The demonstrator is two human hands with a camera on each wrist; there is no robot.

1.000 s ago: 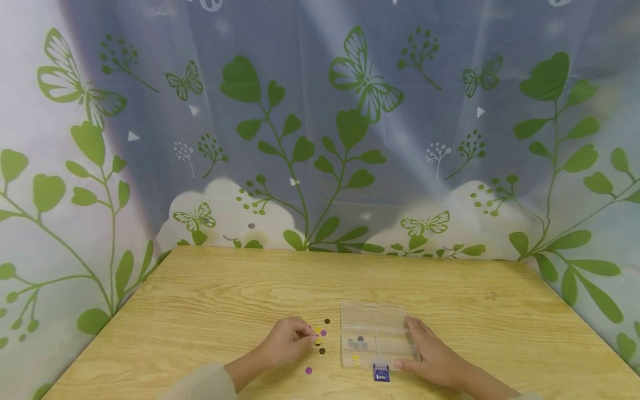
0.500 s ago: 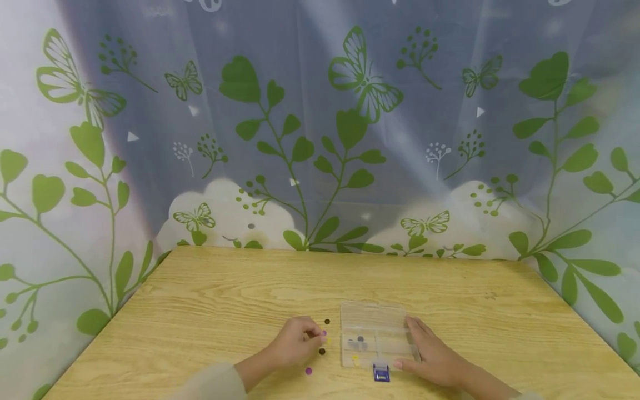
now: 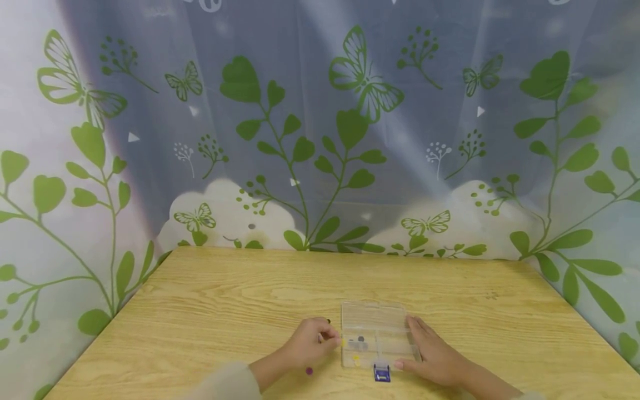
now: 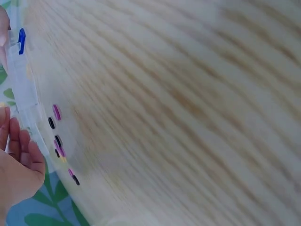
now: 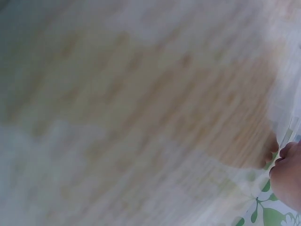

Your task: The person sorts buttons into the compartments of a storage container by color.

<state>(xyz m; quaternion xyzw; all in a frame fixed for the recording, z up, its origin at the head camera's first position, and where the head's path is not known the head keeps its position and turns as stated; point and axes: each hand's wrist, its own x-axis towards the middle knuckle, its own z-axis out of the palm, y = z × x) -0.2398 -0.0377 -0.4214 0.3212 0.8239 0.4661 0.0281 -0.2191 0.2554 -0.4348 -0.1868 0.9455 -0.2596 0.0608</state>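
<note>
My left hand (image 3: 312, 340) pinches a small yellow button (image 3: 343, 343) between thumb and forefinger, right at the left wall of a clear plastic box (image 3: 372, 314). The box lies with its lid raised at the back; a blue latch (image 3: 382, 373) sits at its front. Inside, dark buttons (image 3: 361, 339) occupy the left rear compartment and yellow ones (image 3: 356, 359) the left front. My right hand (image 3: 440, 358) rests against the box's right side, fingers extended and thumb at the front edge.
On the wooden table (image 3: 240, 289), a purple button (image 3: 309, 371) lies in front of the left hand. A dark button (image 3: 328, 321) shows behind it. The left wrist view shows several loose black and purple buttons (image 4: 57, 112) beside the box. A leaf-patterned curtain (image 3: 310, 139) hangs behind.
My left hand has picked up the yellow button from the loose ones and carried it right to the box wall. The right hand and box have stayed put.
</note>
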